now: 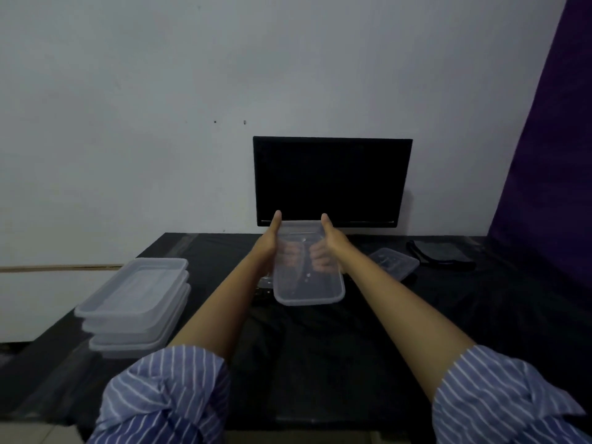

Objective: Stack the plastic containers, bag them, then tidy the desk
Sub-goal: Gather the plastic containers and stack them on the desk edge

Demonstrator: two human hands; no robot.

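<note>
- The clear container (309, 277) is held up over the black desk (320, 347), in front of the monitor (331, 181).
- The left hand (282, 248) grips its left edge and the right hand (326, 251) its right, thumbs up, fingers curled behind the plastic.
- A stack (134, 306) sits left; another container (394, 261) lies right.
- A dark object (440, 254) at far right is too dim to identify.
- Something under the held container is hidden.

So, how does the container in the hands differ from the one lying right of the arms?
The held container is lifted off the desk, gripped by the left hand and right hand; the right container rests on the desk, untouched. The held one is tilted; the other lies flat. Both are clear plastic and rectangular.
</note>
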